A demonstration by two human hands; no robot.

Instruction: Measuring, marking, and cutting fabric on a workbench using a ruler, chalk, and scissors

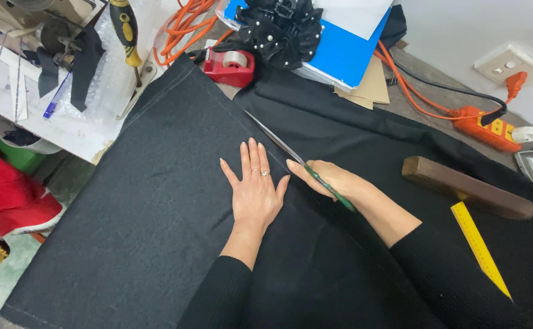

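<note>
Your black sleeves come in from the bottom edge, and beneath them the black fabric (pixel 157 207) covers nearly the whole worktop, lying flat with a faint stitched line running diagonally across it. Your left hand (pixel 254 186) rests palm down on the cloth, fingers spread and flat, grasping nothing — it only presses the fabric, just beside the blades. Your right hand (pixel 327 180) is clenched around the green handles of the scissors (pixel 291 155), whose long blades point up and to the left along the diagonal line, their tips lying on the fabric; you cannot tell from this view how far apart the blades stand. To your right, a wooden block (pixel 467 187) lies on the cloth, and just below it a yellow ruler (pixel 479 247) slants toward the lower right. Farther back on the right sit an orange power strip (pixel 482 128) and an orange cable that loops across the far edge. At the top of the view you have a red tape dispenser (pixel 230 66) near the fabric's corner, a black ruffled piece with pearl beads (pixel 281 30) beside it — resting on a blue board (pixel 345 52) — and a yellow-handled screwdriver (pixel 125 30) to the left.
</note>
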